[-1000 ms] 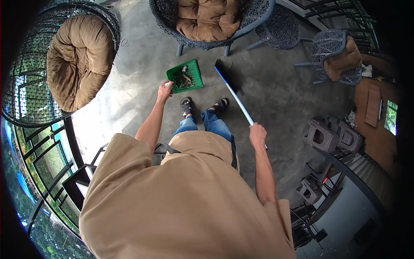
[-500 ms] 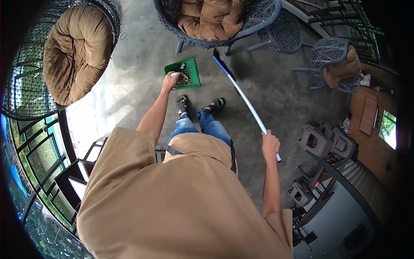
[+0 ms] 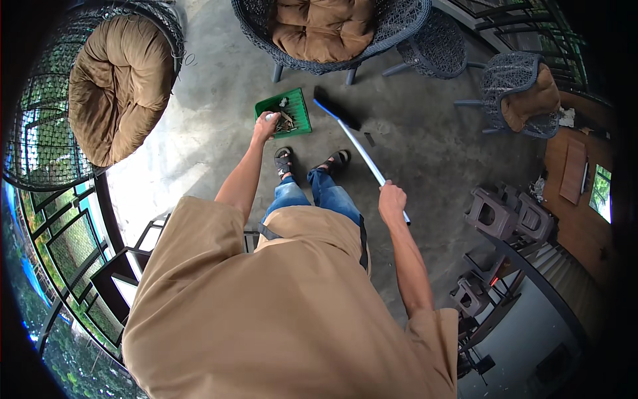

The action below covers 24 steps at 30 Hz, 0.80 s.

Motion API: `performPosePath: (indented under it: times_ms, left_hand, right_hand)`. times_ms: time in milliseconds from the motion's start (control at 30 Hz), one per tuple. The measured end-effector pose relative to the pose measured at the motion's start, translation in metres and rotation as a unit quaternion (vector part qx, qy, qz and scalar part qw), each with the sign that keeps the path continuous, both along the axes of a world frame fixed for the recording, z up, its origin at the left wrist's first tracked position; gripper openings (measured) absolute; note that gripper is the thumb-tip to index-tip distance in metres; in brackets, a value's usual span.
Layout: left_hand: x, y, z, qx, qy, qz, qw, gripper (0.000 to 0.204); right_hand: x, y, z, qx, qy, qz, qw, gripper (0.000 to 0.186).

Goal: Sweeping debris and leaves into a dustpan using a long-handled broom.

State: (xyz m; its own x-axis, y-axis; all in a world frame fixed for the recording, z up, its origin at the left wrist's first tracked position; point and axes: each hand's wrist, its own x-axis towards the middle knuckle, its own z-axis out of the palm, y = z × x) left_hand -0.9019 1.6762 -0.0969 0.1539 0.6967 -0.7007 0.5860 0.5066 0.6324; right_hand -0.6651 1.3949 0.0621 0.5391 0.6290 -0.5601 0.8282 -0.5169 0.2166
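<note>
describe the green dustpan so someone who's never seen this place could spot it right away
Start at the big dark wicker chair with the brown cushion at the top middle. On the concrete floor just in front of its legs is the green dustpan, with debris in it, at the left hand and beside the dark broom head. It is the only bright green thing on the grey floor.

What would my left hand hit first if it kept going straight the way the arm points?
Most likely the green dustpan. The left hand is already at its near edge, seemingly gripping its handle, and the forearm points at the tray with its debris. Past that stands the wicker chair; depth is hard to judge.
</note>
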Motion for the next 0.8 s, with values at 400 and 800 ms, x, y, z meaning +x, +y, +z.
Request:
performPosePath:
  times_ms: [400, 800]
  left_hand:
    - [-0.006, 0.006, -0.004, 0.002, -0.006, 0.003, 1.000, 0.050]
    - [-0.006, -0.002, 0.001, -0.006, -0.015, 0.004, 1.000, 0.047]
  right_hand:
    - [-0.015, -0.021, 0.051, 0.069, 0.069, -0.068, 0.993, 0.027]
    - [-0.032, 0.001, 0.003, 0.077, 0.063, -0.010, 0.995, 0.025]
